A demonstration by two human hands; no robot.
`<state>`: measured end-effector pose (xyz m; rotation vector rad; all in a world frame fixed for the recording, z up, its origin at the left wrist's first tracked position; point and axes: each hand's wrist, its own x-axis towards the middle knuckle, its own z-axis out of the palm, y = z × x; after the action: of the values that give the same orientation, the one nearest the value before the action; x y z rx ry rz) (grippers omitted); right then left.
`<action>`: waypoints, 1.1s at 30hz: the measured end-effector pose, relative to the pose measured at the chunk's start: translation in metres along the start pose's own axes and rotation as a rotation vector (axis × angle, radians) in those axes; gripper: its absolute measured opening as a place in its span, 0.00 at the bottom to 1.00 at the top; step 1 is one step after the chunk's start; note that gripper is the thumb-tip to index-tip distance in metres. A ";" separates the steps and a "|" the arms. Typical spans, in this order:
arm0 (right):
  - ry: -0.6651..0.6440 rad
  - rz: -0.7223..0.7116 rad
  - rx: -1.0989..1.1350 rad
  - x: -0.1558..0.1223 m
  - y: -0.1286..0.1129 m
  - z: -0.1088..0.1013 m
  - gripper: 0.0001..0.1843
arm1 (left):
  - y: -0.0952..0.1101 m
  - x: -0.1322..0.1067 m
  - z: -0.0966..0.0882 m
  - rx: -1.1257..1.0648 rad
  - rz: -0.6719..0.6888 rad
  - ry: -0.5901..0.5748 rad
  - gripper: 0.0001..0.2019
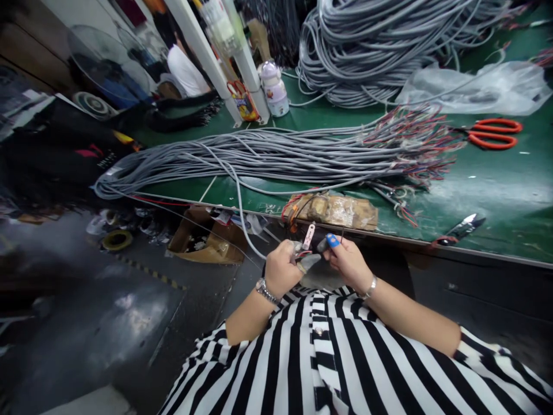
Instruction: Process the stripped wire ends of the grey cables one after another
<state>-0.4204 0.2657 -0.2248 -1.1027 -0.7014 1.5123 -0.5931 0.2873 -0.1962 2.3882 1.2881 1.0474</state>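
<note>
My left hand (283, 265) is closed round the end of a grey cable (241, 207), which runs down to it from the bench. Thin red and pale wires and a whitish flap stick out past its fingers. Close by on the right, my right hand (351, 266) is pinched, with a blue cover (332, 240) on the thumb. A dark bit shows at its fingertips, too small to name. Between the hands and the bench edge stands a small pale tag (309, 235). Behind them lies a long bundle of grey cables (276, 151) with stripped, coloured wire ends.
Red-handled scissors (495, 134) and dark snips (462, 229) lie on the green bench (488, 190). A taped cardboard block (349, 211) sits at its edge. Farther back are a big cable coil (367, 52), a plastic bag (479, 89) and a bottle (273, 89). Below is a cardboard box (207, 239).
</note>
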 end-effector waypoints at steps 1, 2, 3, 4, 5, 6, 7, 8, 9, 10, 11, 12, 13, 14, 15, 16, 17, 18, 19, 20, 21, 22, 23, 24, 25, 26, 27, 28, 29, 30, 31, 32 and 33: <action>0.002 0.004 -0.007 0.001 0.001 -0.002 0.29 | -0.001 0.003 0.002 0.066 0.045 0.017 0.18; 0.001 0.011 -0.010 0.002 0.002 -0.003 0.29 | -0.002 0.005 0.004 0.120 0.085 0.041 0.18; -0.001 0.021 -0.012 0.003 0.004 -0.004 0.29 | -0.003 0.006 0.005 0.163 0.123 0.060 0.19; -0.003 0.031 -0.012 0.004 0.005 -0.005 0.29 | -0.004 0.007 0.006 0.200 0.155 0.074 0.19; -0.005 0.039 -0.012 0.005 0.006 -0.005 0.29 | -0.005 0.008 0.006 0.231 0.182 0.082 0.19; -0.008 0.048 -0.014 0.006 0.006 -0.005 0.29 | -0.006 0.008 0.006 0.261 0.201 0.087 0.19; -0.011 0.055 -0.018 0.008 0.007 -0.005 0.28 | -0.006 0.008 0.005 0.287 0.214 0.089 0.19; -0.014 0.062 -0.024 0.009 0.007 -0.005 0.28 | -0.006 0.008 0.005 0.310 0.223 0.089 0.19; -0.015 0.068 -0.028 0.010 0.007 -0.005 0.28 | -0.006 0.009 0.004 0.327 0.231 0.089 0.19; -0.016 0.073 -0.032 0.011 0.007 -0.004 0.28 | -0.006 0.009 0.003 0.338 0.240 0.089 0.18; -0.015 0.076 -0.036 0.013 0.007 -0.003 0.29 | -0.006 0.010 0.003 0.345 0.248 0.089 0.17; -0.013 0.076 -0.040 0.014 0.008 -0.003 0.29 | -0.007 0.010 0.002 0.348 0.255 0.087 0.16; -0.011 0.076 -0.045 0.015 0.008 -0.002 0.29 | -0.007 0.011 0.002 0.349 0.262 0.088 0.15; -0.009 0.077 -0.050 0.016 0.009 -0.002 0.30 | -0.008 0.011 0.001 0.348 0.268 0.089 0.15; -0.007 0.080 -0.054 0.017 0.009 -0.001 0.30 | -0.008 0.012 0.001 0.345 0.272 0.089 0.15; -0.006 0.086 -0.057 0.017 0.009 -0.001 0.30 | -0.009 0.012 0.001 0.341 0.275 0.089 0.15; -0.004 0.094 -0.060 0.018 0.010 0.000 0.30 | -0.009 0.012 0.000 0.336 0.275 0.088 0.15; -0.004 0.102 -0.064 0.018 0.010 0.000 0.30 | -0.010 0.012 0.000 0.332 0.275 0.088 0.14; -0.004 0.107 -0.070 0.019 0.010 0.001 0.30 | -0.010 0.012 0.000 0.328 0.274 0.087 0.14; -0.006 0.108 -0.077 0.019 0.011 0.001 0.30 | -0.011 0.012 0.000 0.323 0.273 0.085 0.13; -0.008 0.106 -0.083 0.020 0.011 0.001 0.30 | -0.011 0.012 0.000 0.319 0.273 0.086 0.13; -0.013 0.102 -0.089 0.020 0.012 0.001 0.30 | -0.011 0.012 0.000 0.315 0.275 0.086 0.12; -0.018 0.099 -0.093 0.020 0.013 0.001 0.30 | -0.012 0.012 0.001 0.312 0.279 0.082 0.12; -0.022 0.096 -0.095 0.021 0.014 0.001 0.30 | -0.011 0.012 0.000 0.308 0.280 0.080 0.12; -0.023 0.094 -0.096 0.021 0.015 0.001 0.30 | -0.011 0.012 0.000 0.305 0.281 0.080 0.11; -0.025 0.093 -0.097 0.021 0.016 0.000 0.30 | -0.011 0.012 0.000 0.302 0.282 0.081 0.11; -0.024 0.092 -0.096 0.022 0.016 0.000 0.29 | -0.010 0.013 0.000 0.300 0.282 0.082 0.11; -0.023 0.092 -0.095 0.022 0.017 0.000 0.29 | -0.010 0.013 0.000 0.300 0.283 0.084 0.11; -0.022 0.094 -0.091 0.023 0.018 0.000 0.29 | -0.009 0.014 -0.001 0.302 0.284 0.088 0.11; -0.023 0.098 -0.088 0.023 0.018 -0.001 0.29 | -0.009 0.014 -0.001 0.306 0.287 0.091 0.11; -0.024 0.104 -0.086 0.023 0.018 -0.001 0.29 | -0.008 0.014 -0.001 0.312 0.289 0.092 0.11; -0.024 0.108 -0.085 0.023 0.018 0.000 0.30 | -0.008 0.015 -0.001 0.319 0.290 0.094 0.11; -0.025 0.110 -0.083 0.023 0.018 0.000 0.30 | -0.008 0.015 -0.001 0.324 0.292 0.096 0.11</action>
<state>-0.4274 0.2830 -0.2470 -1.2036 -0.7367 1.6042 -0.5937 0.3036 -0.1919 2.8709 1.2473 1.1138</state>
